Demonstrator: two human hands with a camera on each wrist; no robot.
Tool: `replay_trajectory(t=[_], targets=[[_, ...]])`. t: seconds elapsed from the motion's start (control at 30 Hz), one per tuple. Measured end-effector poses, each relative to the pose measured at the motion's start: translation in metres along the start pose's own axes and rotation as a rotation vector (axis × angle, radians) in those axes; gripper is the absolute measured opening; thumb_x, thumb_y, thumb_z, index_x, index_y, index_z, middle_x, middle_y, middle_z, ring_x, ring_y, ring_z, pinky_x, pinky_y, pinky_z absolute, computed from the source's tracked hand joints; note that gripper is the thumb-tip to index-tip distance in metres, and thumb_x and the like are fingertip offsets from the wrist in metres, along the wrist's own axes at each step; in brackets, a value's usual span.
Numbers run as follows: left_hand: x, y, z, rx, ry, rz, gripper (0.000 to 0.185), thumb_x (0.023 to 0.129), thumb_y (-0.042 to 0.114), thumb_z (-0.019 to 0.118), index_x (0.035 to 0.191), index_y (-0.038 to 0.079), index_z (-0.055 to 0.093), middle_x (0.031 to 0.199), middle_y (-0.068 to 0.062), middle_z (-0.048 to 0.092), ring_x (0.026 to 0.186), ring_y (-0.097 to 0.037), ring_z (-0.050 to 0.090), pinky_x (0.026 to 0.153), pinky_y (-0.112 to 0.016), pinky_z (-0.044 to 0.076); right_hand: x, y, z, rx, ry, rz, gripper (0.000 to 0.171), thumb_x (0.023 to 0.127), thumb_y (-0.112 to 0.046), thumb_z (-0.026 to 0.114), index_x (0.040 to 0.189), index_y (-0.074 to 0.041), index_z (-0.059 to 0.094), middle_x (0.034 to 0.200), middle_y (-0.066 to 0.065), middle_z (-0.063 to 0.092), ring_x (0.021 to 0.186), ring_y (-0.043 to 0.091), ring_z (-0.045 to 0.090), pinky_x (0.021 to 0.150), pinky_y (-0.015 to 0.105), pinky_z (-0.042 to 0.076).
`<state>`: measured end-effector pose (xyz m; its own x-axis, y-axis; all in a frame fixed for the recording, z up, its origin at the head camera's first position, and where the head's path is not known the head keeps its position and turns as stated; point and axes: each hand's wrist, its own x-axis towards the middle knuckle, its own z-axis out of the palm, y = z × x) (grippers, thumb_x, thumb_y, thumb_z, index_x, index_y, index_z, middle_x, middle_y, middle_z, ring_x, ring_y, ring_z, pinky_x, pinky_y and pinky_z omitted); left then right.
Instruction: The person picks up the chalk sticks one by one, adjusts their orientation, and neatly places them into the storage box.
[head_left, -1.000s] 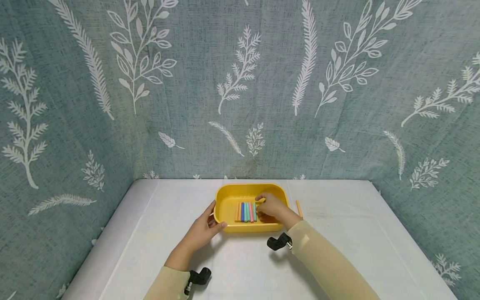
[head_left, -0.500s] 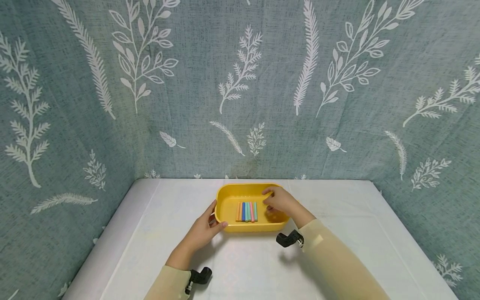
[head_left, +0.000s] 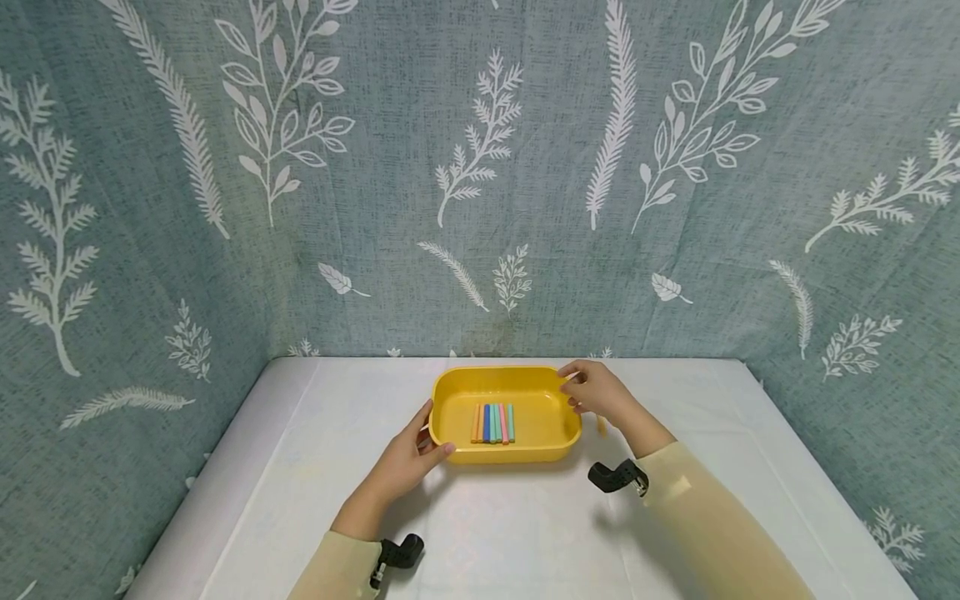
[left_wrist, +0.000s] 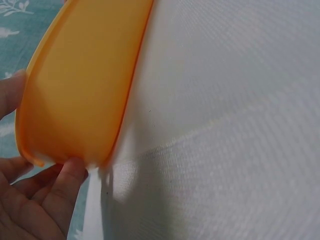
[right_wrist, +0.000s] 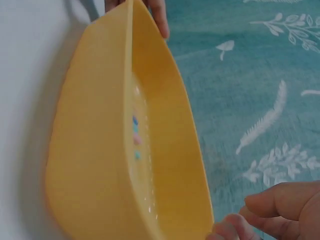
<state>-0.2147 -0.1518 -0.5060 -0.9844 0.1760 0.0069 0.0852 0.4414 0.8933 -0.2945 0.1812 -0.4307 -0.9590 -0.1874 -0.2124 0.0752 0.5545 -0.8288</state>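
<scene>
Tray: yellow tray (head_left: 506,412) sits mid-tabletop (head_left: 300,467), a row of chalk sticks (head_left: 492,423) lying side by side on its floor.
Left hand: left hand (head_left: 408,458) holds the tray's near-left corner, fingers curled round the rim.
Right hand: right hand (head_left: 596,396) is at the far-right rim, fingers loosely bent and holding nothing that shows; whether they touch the rim I cannot tell.
Loose stick: an orange stick (head_left: 601,425) lies on the tabletop just right of the tray, mostly hidden by the wrist.
Risk: the sleeve or wrist could brush that stick and roll it away.
Change: a second ago the right hand was inside the tray at the chalk; now it is out at the rim. Left hand unchanged.
</scene>
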Motion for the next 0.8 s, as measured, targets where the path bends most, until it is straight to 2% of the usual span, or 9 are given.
replay_trajectory(t=[0.27, 0.47, 0.6, 0.8], targets=[[0.0, -0.001, 0.0, -0.002, 0.003, 0.007, 0.089, 0.095, 0.026, 0.072, 0.162, 0.011, 0.015, 0.16, -0.018, 0.031, 0.139, -0.036, 0.044, 0.109, -0.043, 0.044, -0.001, 0.021, -0.009, -0.053, 0.083, -0.012, 0.03, 0.1, -0.01, 0.061, 0.128, 0.0, 0.061, 0.103, 0.016, 0.062, 0.085, 0.026, 0.065, 0.08, 0.043, 0.061], [0.0, 0.001, 0.0, -0.006, 0.001, -0.013, 0.089, 0.094, 0.027, 0.072, 0.162, 0.014, 0.016, 0.16, -0.016, 0.031, 0.139, -0.034, 0.044, 0.109, -0.042, 0.043, 0.001, 0.041, -0.015, -0.127, 0.117, -0.047, 0.032, 0.098, -0.009, 0.061, 0.127, 0.004, 0.06, 0.097, 0.015, 0.064, 0.079, 0.03, 0.066, 0.069, 0.038, 0.06], [-0.001, 0.001, 0.0, -0.011, -0.006, -0.005, 0.088, 0.095, 0.026, 0.071, 0.162, 0.012, 0.015, 0.161, -0.018, 0.03, 0.14, -0.035, 0.042, 0.109, -0.043, 0.043, 0.004, 0.055, -0.017, -0.148, 0.114, -0.026, 0.032, 0.098, -0.007, 0.06, 0.127, 0.007, 0.059, 0.094, 0.017, 0.065, 0.072, 0.024, 0.065, 0.066, 0.035, 0.06], [-0.001, 0.002, -0.001, -0.016, -0.006, -0.013, 0.089, 0.095, 0.025, 0.072, 0.162, 0.014, 0.015, 0.16, -0.016, 0.031, 0.14, -0.034, 0.043, 0.109, -0.042, 0.044, 0.008, 0.066, -0.019, -0.155, 0.12, 0.01, 0.033, 0.097, -0.008, 0.062, 0.126, 0.007, 0.059, 0.09, 0.014, 0.064, 0.069, 0.017, 0.061, 0.062, 0.03, 0.059]])
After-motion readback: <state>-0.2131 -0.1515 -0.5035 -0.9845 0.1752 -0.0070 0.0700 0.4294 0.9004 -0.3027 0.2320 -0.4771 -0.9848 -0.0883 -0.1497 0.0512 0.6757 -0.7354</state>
